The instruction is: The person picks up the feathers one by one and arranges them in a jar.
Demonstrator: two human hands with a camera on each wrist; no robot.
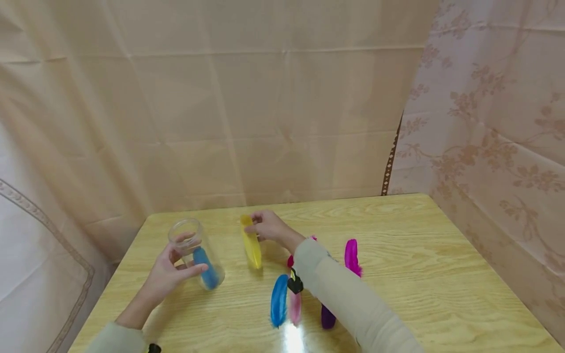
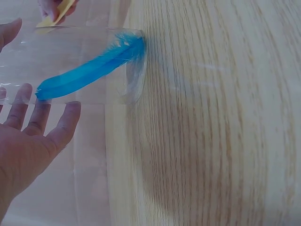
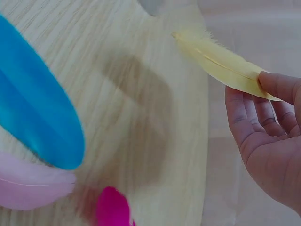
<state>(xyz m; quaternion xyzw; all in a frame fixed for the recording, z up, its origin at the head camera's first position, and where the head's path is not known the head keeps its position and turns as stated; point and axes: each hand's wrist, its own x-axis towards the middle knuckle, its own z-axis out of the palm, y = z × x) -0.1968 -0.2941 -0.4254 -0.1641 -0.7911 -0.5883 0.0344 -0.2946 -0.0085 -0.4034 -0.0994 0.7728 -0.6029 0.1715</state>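
My left hand [image 1: 165,274] grips a tall clear plastic cup [image 1: 205,239], thumb on one side and fingers round the other. The cup stands at the left of the table, tilted slightly in the head view. Through its wall shows a blue feather [image 2: 89,73], its fluffy end down at the base. To the right of the cup, my right hand [image 1: 271,228] pinches a yellow feather [image 3: 225,68] near its broad tip between thumb and fingers. The feather's fluffy end points down, above the table.
On the wooden table [image 1: 441,274] lie another blue feather [image 1: 278,300], a pale pink feather [image 1: 295,310], a dark purple feather [image 1: 328,317] and a magenta feather [image 1: 351,256]. My right sleeve [image 1: 348,294] partly covers some feathers. Beige curtains [image 1: 265,108] hang behind the table.
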